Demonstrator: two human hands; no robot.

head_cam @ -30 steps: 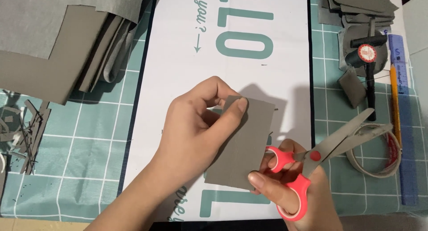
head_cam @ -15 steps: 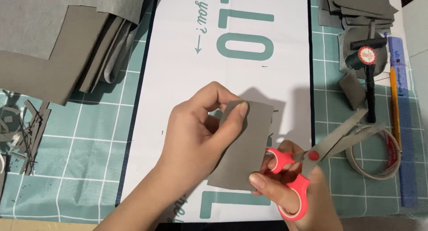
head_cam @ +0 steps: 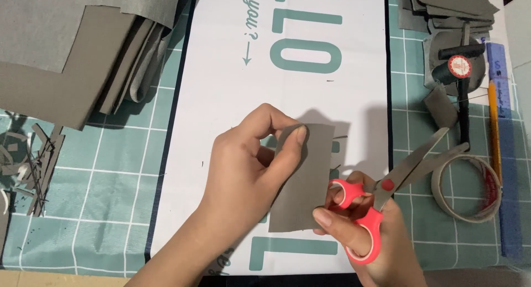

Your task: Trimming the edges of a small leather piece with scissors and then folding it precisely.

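I see the left hand point(head_cam: 249, 171) holding a gray card point(head_cam: 301, 182). The thumb lies flat on the front of the card near its top edge, and the other fingers curl in behind it, so the hand grips the card tight. The card is a plain gray piece, taller than it is wide. It has straight sides and square corners, and it tilts a little to the right at the top. Its face is flat and dull, with no marks that I can see. Its bottom edge sits just above a big green letter on the white sheet point(head_cam: 221, 99) under the hands.

The right hand point(head_cam: 365, 242) is just to the right of the card and a bit lower. It grips a pair of scissors point(head_cam: 381, 201) with red handles. The fingers go through the red loops, and one fingertip touches the lower right side of the card. The gray blades point up and away to the right, away from the card. They are open a little bit.

Past the blades, further right of the right hand, lies a ring of tape point(head_cam: 467, 187). Beside it is a yellow pencil point(head_cam: 494, 126) and a blue ruler point(head_cam: 506, 154). Far up and left of the left hand is a stack of gray boards point(head_cam: 72, 49). Thin gray scraps point(head_cam: 33, 165) lie to the left on the green mat point(head_cam: 110, 198).
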